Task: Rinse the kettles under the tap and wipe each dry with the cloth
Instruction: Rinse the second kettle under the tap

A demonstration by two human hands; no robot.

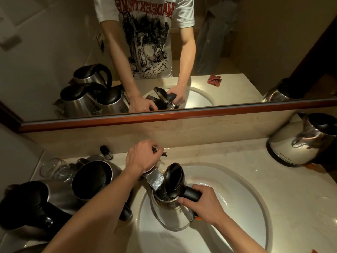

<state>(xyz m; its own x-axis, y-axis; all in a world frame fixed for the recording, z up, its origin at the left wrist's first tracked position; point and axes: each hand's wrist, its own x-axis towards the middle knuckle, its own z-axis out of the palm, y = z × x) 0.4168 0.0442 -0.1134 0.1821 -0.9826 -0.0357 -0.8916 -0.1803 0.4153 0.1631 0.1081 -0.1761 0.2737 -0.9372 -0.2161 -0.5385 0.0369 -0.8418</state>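
Right hand (201, 207) curls tight round the black handle of a steel kettle (173, 214), lid (174, 178) flipped up, body tilted in the white round basin (237, 198) under the chrome tap (155, 178). Left hand (144, 156) grips the tap lever. Mirrored shirt lettering reads "MADEEXTREME". Red cloth (214, 80) shows in the mirror.

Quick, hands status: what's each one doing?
Left hand: grip on the tap handle.
Right hand: grip on the kettle handle, over the sink.

Tap handle (165, 153) mostly under the left hand (144, 156) (grip unclear); cloth (314, 251) cropped at bottom edge.
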